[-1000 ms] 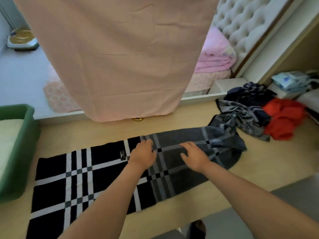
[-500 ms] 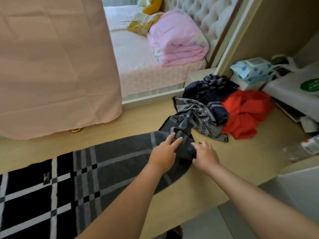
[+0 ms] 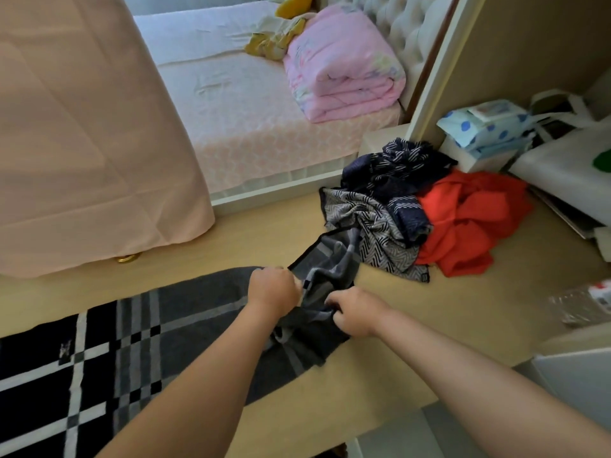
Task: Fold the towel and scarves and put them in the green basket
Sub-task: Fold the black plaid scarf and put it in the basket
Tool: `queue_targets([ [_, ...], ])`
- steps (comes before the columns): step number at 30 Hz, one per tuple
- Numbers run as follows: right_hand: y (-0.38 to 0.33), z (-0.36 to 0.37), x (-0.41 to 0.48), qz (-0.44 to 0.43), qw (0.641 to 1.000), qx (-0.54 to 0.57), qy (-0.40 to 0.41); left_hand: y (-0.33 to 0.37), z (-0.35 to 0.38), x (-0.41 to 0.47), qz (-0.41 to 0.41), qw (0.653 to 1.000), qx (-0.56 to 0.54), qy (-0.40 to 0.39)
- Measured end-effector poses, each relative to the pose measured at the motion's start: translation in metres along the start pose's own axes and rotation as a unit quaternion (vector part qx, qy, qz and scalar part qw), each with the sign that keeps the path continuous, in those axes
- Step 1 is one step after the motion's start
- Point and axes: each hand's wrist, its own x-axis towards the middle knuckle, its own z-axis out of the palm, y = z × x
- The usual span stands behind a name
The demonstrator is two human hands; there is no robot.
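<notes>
Plaid scarf (image 3: 165, 342) lay flat on the bench (image 3: 446, 325), long axis left to right, grey right end bunched. Left hand (image 3: 274, 292) and right hand (image 3: 355, 314) both gripped that end, fingers (image 3: 337, 304) curled into the fabric. Zigzag scarf (image 3: 373, 233), navy scarf (image 3: 396, 170) and red cloth (image 3: 469, 223) were heaped just far-right, the zigzag scarf touching the bunched end.

Both hands went from flat on the scarf (image 3: 185, 328) to gripping its bunched end: left hand (image 3: 274, 292), right hand (image 3: 355, 312).
</notes>
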Motion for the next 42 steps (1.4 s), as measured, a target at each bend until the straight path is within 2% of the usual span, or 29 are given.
queue_targets([
  [4,0.02,-0.008,0.013,-0.033,0.987,-0.052,0.152,0.025,0.006,0.021,0.027,0.998,-0.03,-0.041],
  [5,0.027,-0.007,0.017,-0.048,0.985,-0.079,0.147,0.031,0.01,0.025,0.022,0.997,-0.054,-0.056],
  [8,0.041,-0.009,0.019,-0.03,0.995,-0.094,0.026,0.039,0.02,0.04,-0.034,0.988,-0.136,-0.063],
  [10,0.05,-0.006,0.018,-0.019,0.996,-0.085,0.003,0.035,0.024,0.051,-0.052,0.983,-0.16,-0.074],
  [13,0.062,-0.003,0.013,-0.001,0.992,-0.104,0.07,0.036,0.025,0.06,-0.04,0.986,-0.139,-0.082],
  [16,0.074,-0.005,0.012,0.023,0.975,-0.193,0.107,0.048,0.023,0.062,-0.03,0.992,-0.093,-0.077],
  [19,0.079,-0.011,0.007,0.071,0.961,-0.227,0.144,0.055,0.024,0.064,0.013,0.995,-0.043,-0.092],
  [21,0.081,-0.013,0.008,0.053,0.953,-0.218,0.204,0.055,0.023,0.067,0.037,0.992,-0.043,-0.111],
  [23,0.077,-0.014,0.014,-0.023,0.953,-0.184,0.239,0.053,0.018,0.068,0.051,0.989,-0.053,-0.126],
  [25,0.063,-0.014,0.02,-0.095,0.968,-0.107,0.208,0.048,0.012,0.066,0.064,0.985,-0.066,-0.143],
  [26,0.056,-0.013,0.024,-0.094,0.977,-0.072,0.178,0.046,0.011,0.064,0.072,0.982,-0.074,-0.16],
  [27,0.05,-0.013,0.029,-0.072,0.984,-0.067,0.145,0.044,0.011,0.061,0.081,0.977,-0.084,-0.181],
  [30,0.044,-0.011,0.039,0.02,0.987,-0.142,0.069,0.041,0.014,0.046,0.094,0.96,-0.105,-0.24],
  [34,0.048,-0.021,0.039,0.035,0.992,-0.102,0.065,0.038,0.013,0.03,0.075,0.949,-0.129,-0.28],
  [36,0.052,-0.029,0.036,0.048,0.993,-0.055,0.093,0.037,0.004,0.029,0.086,0.943,-0.121,-0.296],
  [38,0.057,-0.044,0.033,0.092,0.983,0.013,0.158,0.036,-0.01,0.033,0.105,0.949,-0.11,-0.276],
  [39,0.061,-0.052,0.032,0.116,0.973,0.042,0.196,0.036,-0.017,0.036,0.108,0.957,-0.12,-0.241],
  [40,0.065,-0.06,0.03,0.144,0.96,0.063,0.232,0.036,-0.025,0.038,0.106,0.965,-0.149,-0.186],
  [42,0.075,-0.073,0.028,0.197,0.927,0.1,0.304,0.039,-0.036,0.042,0.095,0.966,-0.238,-0.009],
])
